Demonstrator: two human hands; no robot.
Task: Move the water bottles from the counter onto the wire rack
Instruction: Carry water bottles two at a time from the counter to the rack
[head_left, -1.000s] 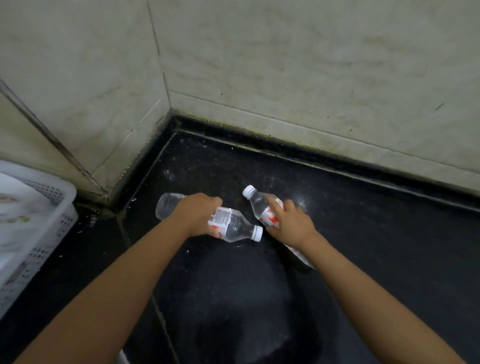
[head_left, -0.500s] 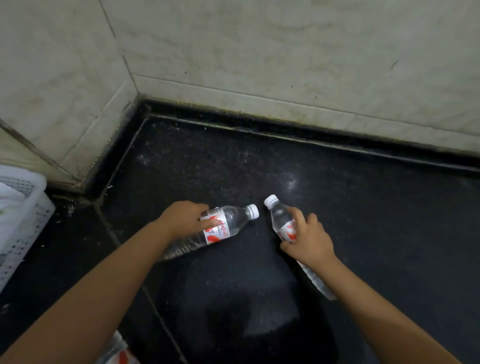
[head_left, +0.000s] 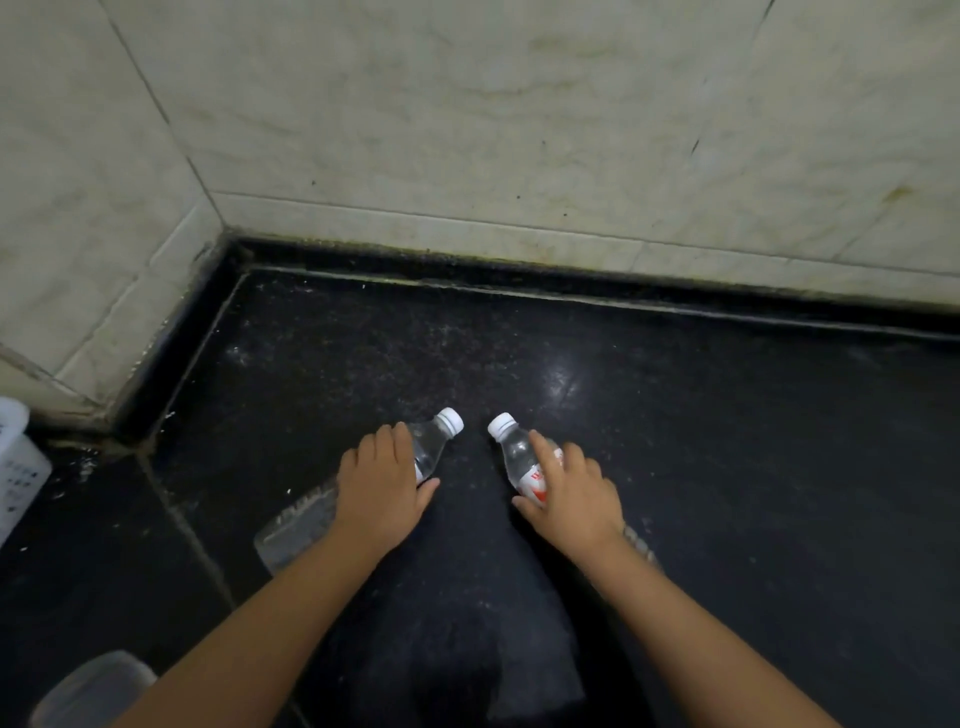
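Two clear water bottles with white caps and red-and-white labels lie over the black counter (head_left: 727, 441). My left hand (head_left: 382, 488) is wrapped over the middle of the left bottle (head_left: 306, 519), whose cap points up and to the right. My right hand (head_left: 571, 493) grips the right bottle (head_left: 514, 452) around its label, cap pointing up and to the left. The two caps sit close together, a small gap apart. The right bottle's base shows just past my wrist. No wire rack is in view.
Beige marble walls (head_left: 519, 130) meet in a corner at the back left. A white perforated plastic basket (head_left: 15, 467) stands at the left edge. A blurry clear object (head_left: 93, 686), possibly another bottle, shows at the bottom left.
Both bottles have been turned so that their caps point away from me and toward each other. My hands have drawn nearer to me, and the view has shifted to the right.
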